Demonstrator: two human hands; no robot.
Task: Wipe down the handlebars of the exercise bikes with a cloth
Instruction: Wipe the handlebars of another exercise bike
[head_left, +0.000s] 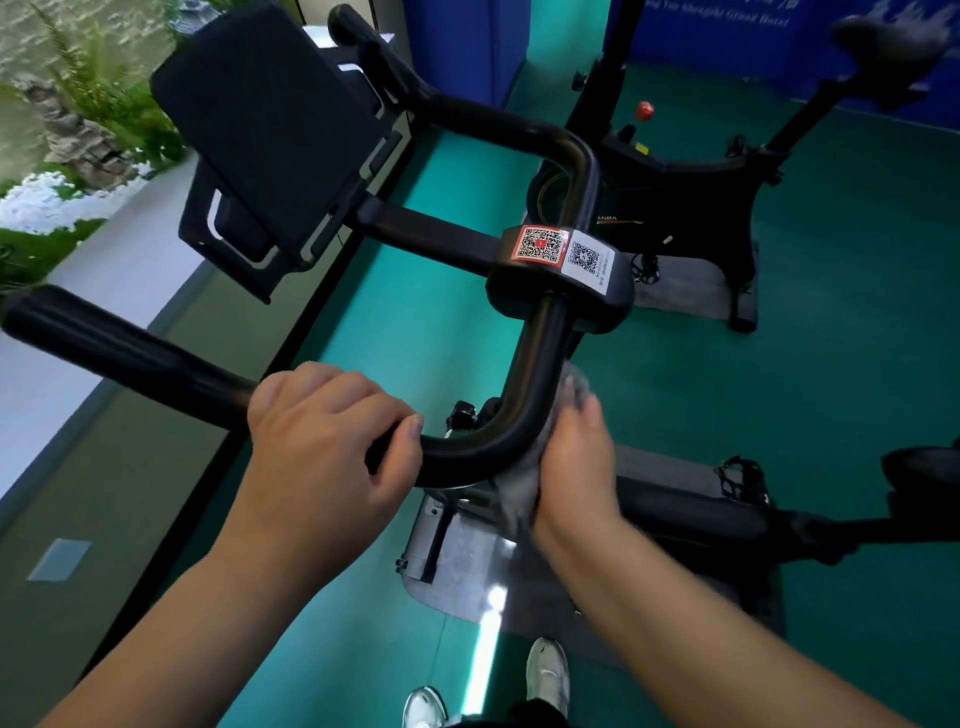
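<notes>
My left hand (327, 436) grips the black handlebar (530, 384) near its bend; my right hand (576, 462) presses a grey cloth (519, 493) against the curved bar, fingers flat

Your right hand (571, 457) covers most of the cloth (524, 488), so you see only a blurred grey edge of it above your fingers (589, 410) and below your palm, and how it wraps the handlebar (524, 374) is hidden. Your left hand (322, 441) hides the stretch of bar it grips, and the left bar end runs off the picture's edge. The printing on the QR stickers (563, 252) is too small to read, and the far bike's saddle (888, 41) is smeared by blur.
</notes>
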